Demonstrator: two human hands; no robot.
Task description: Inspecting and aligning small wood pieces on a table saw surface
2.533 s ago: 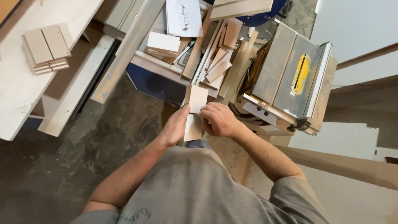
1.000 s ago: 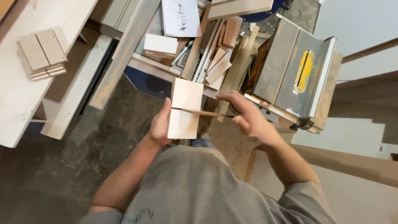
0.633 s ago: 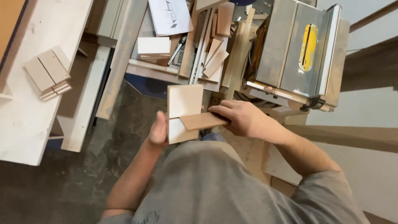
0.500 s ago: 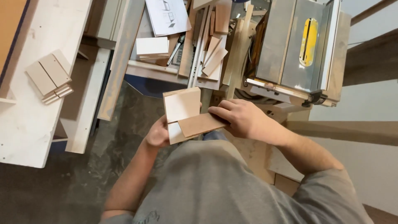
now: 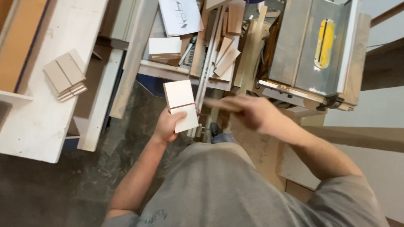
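My left hand [image 5: 168, 126] grips two small white-faced boards [image 5: 181, 105] by their lower edge, holding them flat side up, one above the other, in front of my chest. My right hand [image 5: 252, 113] is blurred by motion, just right of the boards and apart from them. Its fingers are closed on a thin brown wooden piece [image 5: 216, 104], seen nearly edge-on and pointing left toward the boards.
A table saw [image 5: 315, 46] with a yellow insert stands at the upper right. A pile of wood offcuts [image 5: 223, 54], a white block [image 5: 165, 47] and a drawing sheet [image 5: 181, 14] lie ahead. A white workbench [image 5: 50, 117] at left carries stacked small boards [image 5: 65, 75].
My right hand has lifted the brown piece off the white boards and swung it to the right. My left hand keeps the two boards, now tilted more upright.
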